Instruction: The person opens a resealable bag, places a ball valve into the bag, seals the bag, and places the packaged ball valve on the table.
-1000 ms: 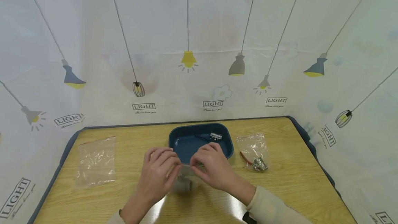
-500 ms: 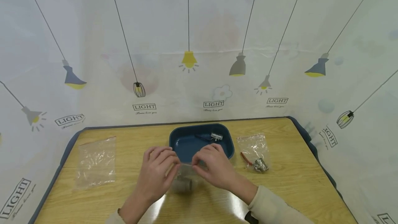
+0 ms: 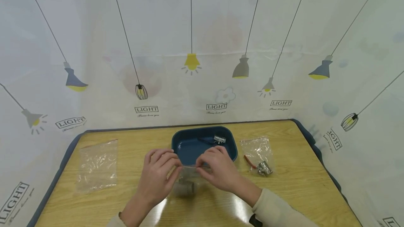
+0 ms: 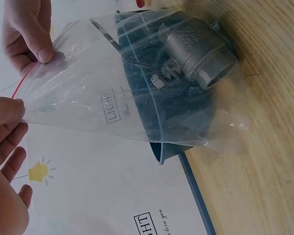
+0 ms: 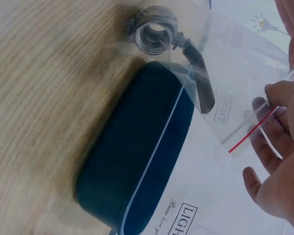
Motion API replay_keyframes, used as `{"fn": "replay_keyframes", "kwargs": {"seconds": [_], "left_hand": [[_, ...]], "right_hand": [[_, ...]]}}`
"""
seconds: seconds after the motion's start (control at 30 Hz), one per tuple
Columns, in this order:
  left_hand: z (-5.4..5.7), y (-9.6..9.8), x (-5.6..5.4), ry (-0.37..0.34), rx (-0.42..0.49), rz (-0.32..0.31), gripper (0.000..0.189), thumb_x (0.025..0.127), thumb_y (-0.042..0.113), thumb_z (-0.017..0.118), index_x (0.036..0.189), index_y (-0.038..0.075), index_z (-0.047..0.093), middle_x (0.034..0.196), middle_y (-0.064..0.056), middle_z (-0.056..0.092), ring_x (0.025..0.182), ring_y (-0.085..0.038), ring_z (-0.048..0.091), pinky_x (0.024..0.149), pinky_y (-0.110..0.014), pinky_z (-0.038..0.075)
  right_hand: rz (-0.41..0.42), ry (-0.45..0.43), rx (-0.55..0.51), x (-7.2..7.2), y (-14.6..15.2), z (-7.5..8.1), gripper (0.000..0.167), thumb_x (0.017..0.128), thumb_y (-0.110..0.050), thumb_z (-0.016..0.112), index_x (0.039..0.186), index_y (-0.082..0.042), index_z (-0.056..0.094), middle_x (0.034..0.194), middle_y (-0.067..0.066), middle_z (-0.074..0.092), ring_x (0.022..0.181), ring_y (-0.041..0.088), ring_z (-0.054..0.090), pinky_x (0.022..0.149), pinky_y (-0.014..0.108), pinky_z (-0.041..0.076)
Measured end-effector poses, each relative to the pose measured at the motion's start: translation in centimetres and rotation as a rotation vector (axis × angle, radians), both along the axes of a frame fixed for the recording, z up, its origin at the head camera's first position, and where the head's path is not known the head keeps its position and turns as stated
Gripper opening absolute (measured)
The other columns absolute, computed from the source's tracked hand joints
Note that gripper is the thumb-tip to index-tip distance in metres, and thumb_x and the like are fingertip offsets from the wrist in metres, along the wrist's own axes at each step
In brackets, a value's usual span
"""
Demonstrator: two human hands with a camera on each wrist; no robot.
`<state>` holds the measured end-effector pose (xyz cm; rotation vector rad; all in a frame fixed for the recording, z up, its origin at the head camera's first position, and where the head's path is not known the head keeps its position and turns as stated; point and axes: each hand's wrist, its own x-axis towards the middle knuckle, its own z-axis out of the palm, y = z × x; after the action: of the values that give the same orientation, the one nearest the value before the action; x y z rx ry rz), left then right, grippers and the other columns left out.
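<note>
A clear zip bag (image 4: 78, 83) with a red line along its top edge hangs between my hands, in front of the blue tray. Inside it lies a grey metal ball valve (image 4: 198, 54) with a lever handle (image 5: 202, 83). My left hand (image 3: 159, 176) pinches the bag's top edge near its left end, thumb against fingers. On the other side my right hand (image 3: 217, 169) pinches the same edge between thumb and forefinger. A short stretch of edge shows between the two hands. In the head view the valve is blurred through the plastic.
The blue tray (image 3: 205, 130) behind the hands holds a silver metal valve (image 3: 219, 138) with a dark handle. To the right lies a clear zip bag (image 3: 260, 146) containing a red-handled metal valve (image 3: 263, 168). A flat clear bag (image 3: 98, 165) lies at the left on the wooden table (image 3: 126, 199).
My right hand has slid slightly to the right along the bag's top edge, so the gap between the hands is a little wider. The other things stay where they were.
</note>
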<state>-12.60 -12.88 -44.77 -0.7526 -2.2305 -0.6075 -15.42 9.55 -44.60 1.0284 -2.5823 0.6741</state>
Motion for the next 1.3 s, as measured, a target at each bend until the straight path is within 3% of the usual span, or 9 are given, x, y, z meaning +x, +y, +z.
{"fn": "replay_keyframes", "kwargs": {"seconds": [0.33,0.9,1.3], "left_hand": [[0.0,-0.2,0.2,-0.036,0.0,0.001,0.008,0.08,0.019,0.076,0.082,0.019,0.068,0.092,0.004,0.068,0.105,-0.02,0.058,0.099,-0.043,0.034],[-0.2,-0.3,0.3,0.002,0.026,-0.004,0.004,0.082,0.02,0.071,0.082,0.019,0.067,0.092,0.005,0.068,0.105,-0.02,0.058,0.096,-0.044,0.035],[-0.4,-0.4,0.3,-0.048,0.037,0.006,0.008,0.08,0.017,0.074,0.082,0.02,0.067,0.092,0.006,0.067,0.106,-0.021,0.058,0.099,-0.043,0.033]], "right_hand": [[0.008,0.015,-0.024,-0.2,0.1,-0.2,0.011,0.082,-0.025,0.077,0.086,-0.027,0.068,0.083,-0.017,0.068,0.09,0.006,0.057,0.095,0.044,0.039],[0.014,-0.021,-0.016,-0.3,0.7,-0.7,0.007,0.085,-0.026,0.074,0.085,-0.029,0.068,0.083,-0.018,0.068,0.091,0.005,0.057,0.095,0.044,0.039],[0.0,-0.05,-0.013,-0.3,1.2,-1.0,0.008,0.085,-0.024,0.075,0.087,-0.028,0.068,0.085,-0.017,0.068,0.093,0.006,0.057,0.098,0.044,0.039]]}}
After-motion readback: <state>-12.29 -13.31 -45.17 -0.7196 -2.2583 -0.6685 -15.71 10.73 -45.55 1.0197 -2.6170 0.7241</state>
